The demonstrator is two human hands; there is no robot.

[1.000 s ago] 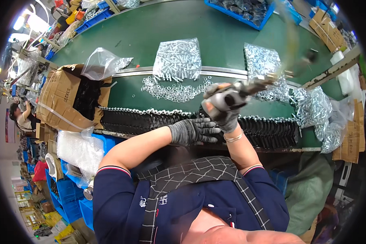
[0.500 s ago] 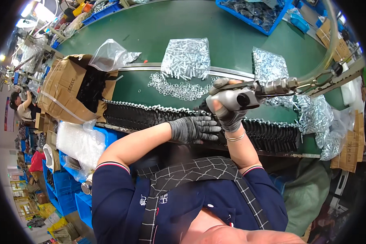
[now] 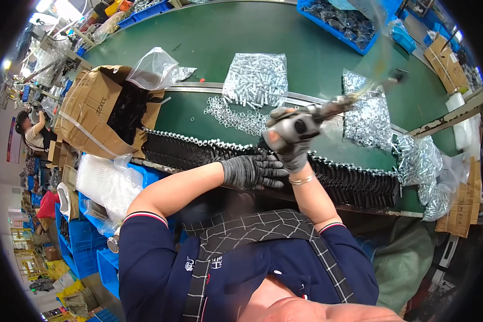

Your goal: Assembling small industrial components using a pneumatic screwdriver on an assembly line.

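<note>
Right hand (image 3: pixel 294 153) is clamped round the grey power driver (image 3: pixel 298 123), its bit aiming two o'clock, while the left hand (image 3: pixel 252 170) lies flat on the black parts row (image 3: pixel 198 153).

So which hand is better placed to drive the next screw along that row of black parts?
Probably the right hand: it grips the power screwdriver just above the row of black parts. The left hand lies flat on them, steadying.

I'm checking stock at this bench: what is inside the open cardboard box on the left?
The cardboard box shows a dark mass of black parts in its opening, too blurred to tell apart. A clear plastic bag lies over its top edge; anything deeper is hidden by the flaps.
</note>
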